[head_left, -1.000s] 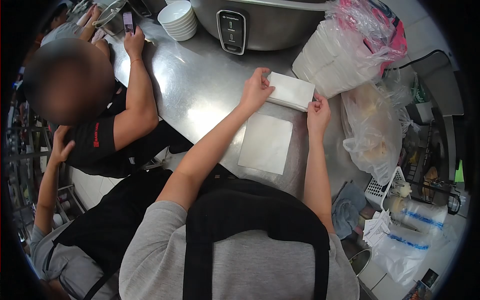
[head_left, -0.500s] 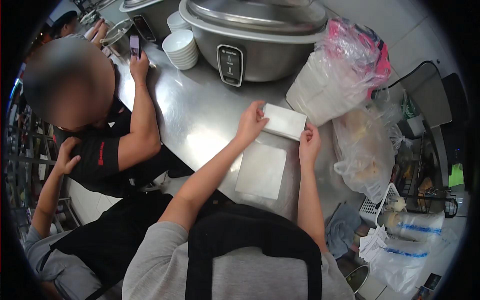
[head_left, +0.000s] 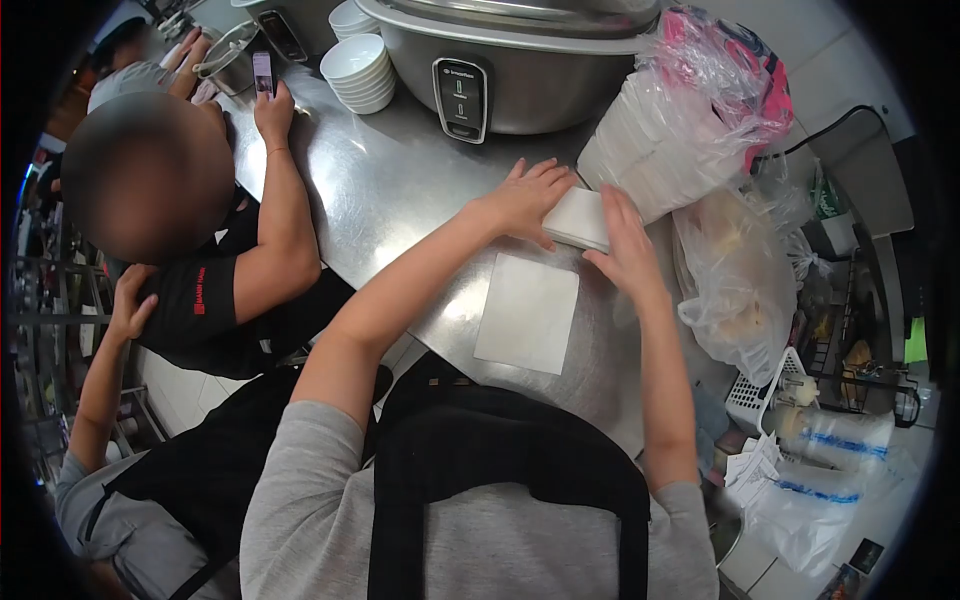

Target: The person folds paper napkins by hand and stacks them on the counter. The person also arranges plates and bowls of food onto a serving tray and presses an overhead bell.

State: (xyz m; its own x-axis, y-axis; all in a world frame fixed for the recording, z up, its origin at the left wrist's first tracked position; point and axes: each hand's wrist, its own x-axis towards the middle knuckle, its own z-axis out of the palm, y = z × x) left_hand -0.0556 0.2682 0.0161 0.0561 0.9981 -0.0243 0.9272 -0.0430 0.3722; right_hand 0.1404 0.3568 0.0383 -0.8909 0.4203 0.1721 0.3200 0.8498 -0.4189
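Note:
A stack of white paper napkins (head_left: 578,220) sits on the steel table between my two hands. With fingers spread, my left hand (head_left: 528,203) lies against the stack's left end. My right hand (head_left: 630,245) has its fingers stretched along the right end, the thumb apart. Both hands are open and touch the stack from opposite sides. Closer to my body, a flat white square sheet (head_left: 527,315) lies on the table, with neither hand on it.
A large rice cooker (head_left: 520,75) stands at the back, beside stacked white bowls (head_left: 358,75). To the right are a plastic-wrapped white stack (head_left: 650,140) and a filled clear bag (head_left: 740,270). At the left, a person (head_left: 285,220) leans on the steel table (head_left: 390,215), holding a phone (head_left: 263,75).
My fingers have gone from pinching the napkin stack at its ends to lying stretched along its sides. The stack has shifted slightly right and away from the flat sheet.

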